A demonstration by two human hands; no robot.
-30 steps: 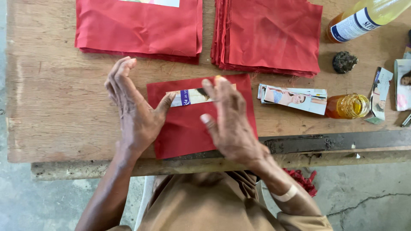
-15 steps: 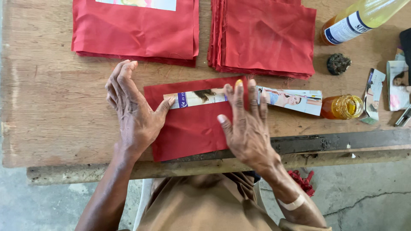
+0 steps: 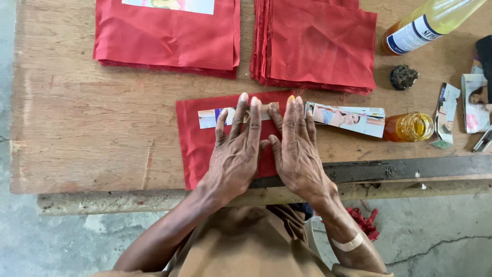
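While both hands lie flat side by side on the red cloth piece, nothing is actually gripped: the fingers are stretched out and pressing down, palms on the fabric. That cloth sits at the near edge of the wooden table, right in front of the person.

Left hand has its fingertips on a narrow printed paper strip that lies across the top part of the cloth, so the strip's middle is covered and only its left end plus a bit between the fingers shows. Right hand sits just beside the left, thumbs nearly touching, and its fingers reach up to the cloth's top right corner. Can't tell if the strip is stuck down or just lying there.

Just right of the right hand's fingertips there's a small stack of printed paper strips, and next to that a little jar of amber liquid. Farther back: a stack of red cloth with a printed label on top on the left, and a taller pile of plain red cloth pieces on the right. A plastic bottle with yellow liquid lies tilted at the far right corner, with a dark lumpy thing just below it and some loose printed cutouts near the right edge.
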